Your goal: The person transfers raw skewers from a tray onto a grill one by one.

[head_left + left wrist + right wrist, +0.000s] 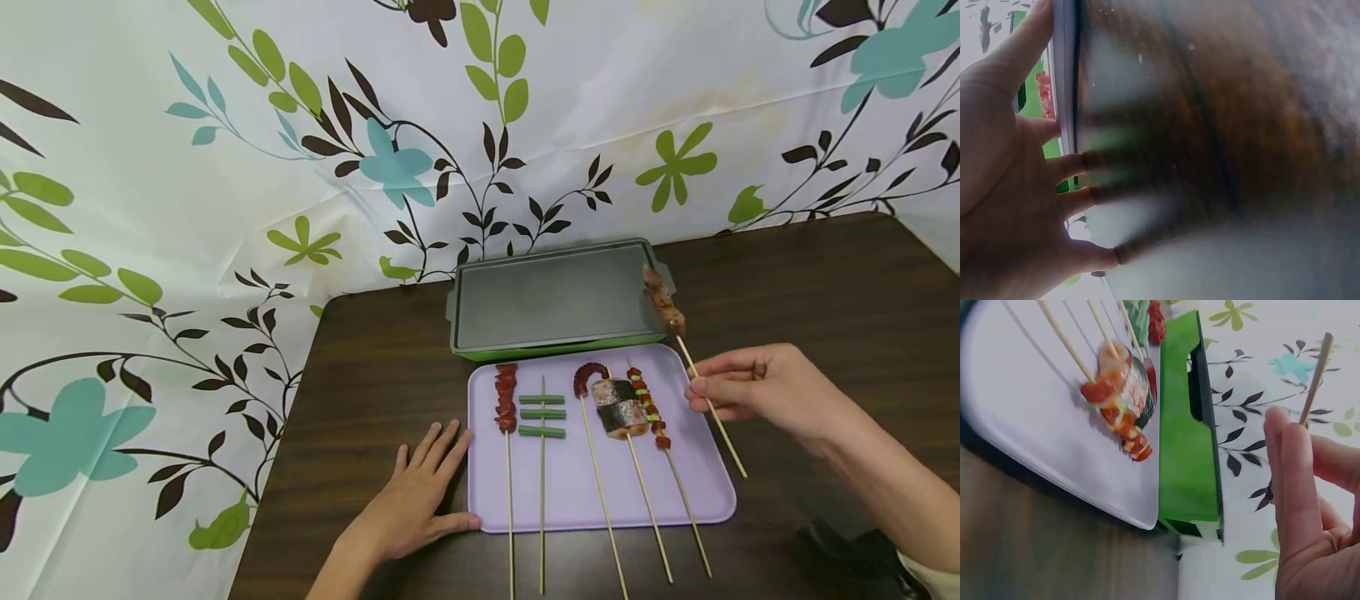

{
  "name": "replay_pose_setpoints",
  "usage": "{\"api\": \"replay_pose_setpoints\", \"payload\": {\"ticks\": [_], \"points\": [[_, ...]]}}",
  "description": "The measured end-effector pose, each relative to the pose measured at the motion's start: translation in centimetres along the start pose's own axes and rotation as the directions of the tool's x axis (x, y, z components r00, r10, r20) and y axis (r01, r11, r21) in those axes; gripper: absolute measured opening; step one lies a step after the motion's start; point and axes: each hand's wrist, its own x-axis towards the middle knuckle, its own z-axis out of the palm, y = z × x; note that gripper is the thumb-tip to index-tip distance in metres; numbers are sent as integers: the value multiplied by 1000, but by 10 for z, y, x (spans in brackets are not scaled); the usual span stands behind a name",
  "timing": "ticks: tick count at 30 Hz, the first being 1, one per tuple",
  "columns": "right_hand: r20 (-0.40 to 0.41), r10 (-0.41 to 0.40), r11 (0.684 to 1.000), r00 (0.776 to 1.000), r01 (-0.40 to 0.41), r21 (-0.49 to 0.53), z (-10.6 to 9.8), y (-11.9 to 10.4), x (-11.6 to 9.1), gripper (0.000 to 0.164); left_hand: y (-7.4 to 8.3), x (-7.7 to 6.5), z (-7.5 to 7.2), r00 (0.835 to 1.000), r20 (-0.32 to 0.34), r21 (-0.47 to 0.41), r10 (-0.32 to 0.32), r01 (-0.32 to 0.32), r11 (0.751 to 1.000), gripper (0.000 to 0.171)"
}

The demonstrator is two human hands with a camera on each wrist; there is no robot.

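Right hand [761, 387] raised by the right rim of the tray [570, 492]. Its grip pinches the bare stick of a meat skewer [663, 304] between thumb and fingers. Skewer slants: browned meat end away from the person, in line with the right edge of the grill [555, 300] in the head view; cannot tell whether the two touch. Stick's tail sticks out below the hand.

Left hand [416, 504] lies at the tray's left side, palm down, fingers spread and nearly straight. Grip slack, grasping nothing; thumb touches the tray's near left corner. Left wrist view blurred over much of the worktop [360, 400].

Tray pale purple, rounded corners. Five skewers on it, food toward the grill, sticks running out over the near rim. Left to right: red skewer [506, 400]; green skewer [542, 414], three bars set crosswise; tentacle skewer [582, 383], tip curled; wrapped skewer [621, 408], dark bands round a pale roll; mixed skewer [647, 404], small red, green and yellow pieces. Last three lie close together.

Grill just behind the tray: flat dark top, green sides. Beyond it, patterned cloth [225, 167], leaves and flowers. Dark object [840, 542] near the right sleeve [930, 577], too blurred to name.
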Motion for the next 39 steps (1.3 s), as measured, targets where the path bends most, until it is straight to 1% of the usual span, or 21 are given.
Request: {"api": "replay_pose_setpoints", "payload": {"ticks": [2, 3, 6, 9, 11, 16, 20, 23, 27, 29, 34, 39], "points": [[15, 23, 999, 1000, -24, 46, -2, -3, 15, 47, -1, -1, 2, 1000, -3, -1, 1, -1, 1000, 99], [24, 33, 997, 999, -35, 72, -4, -4, 21, 45, -1, -1, 2, 1000, -3, -5, 1, -1, 1000, 99], [58, 62, 988, 996, -70, 139, -7, -4, 38, 31, -1, -1, 3, 1000, -5, -11, 0, 0, 1000, 98], [77, 73, 978, 994, -87, 187, -10, -4, 50, 16, -1, -1, 3, 1000, -1, -22, -6, 6, 1000, 98], [77, 78, 975, 994, -92, 203, -11, -3, 56, 15, -1, 0, 3, 1000, 2, -24, -6, 6, 1000, 98], [57, 99, 975, 994, -108, 195, -12, -3, 66, 26, 0, 0, 4, 1000, 2, -19, -7, 7, 1000, 98], [41, 116, 966, 992, -123, 226, -12, -4, 71, 29, 0, -1, 4, 1000, -4, -20, -7, 7, 1000, 98], [25, 112, 967, 993, -115, 226, -12, -5, 73, 34, 0, 0, 3, 1000, -6, -17, -6, 6, 1000, 98], [7, 95, 977, 995, -95, 193, -13, -6, 74, 51, 0, 0, 3, 1000, -5, -14, -7, 7, 1000, 98], [1, 91, 979, 996, -90, 182, -13, -6, 74, 57, 0, 0, 2, 1000, -4, -17, -6, 5, 1000, 98], [-5, 75, 986, 997, -74, 147, -12, -7, 72, 61, 0, 0, 3, 1000, -2, -20, -5, 5, 1000, 98], [-13, 53, 995, 998, -52, 87, -9, -8, 68, 63, -1, 0, 3, 1000, -5, -19, -5, 4, 1000, 98]]}}
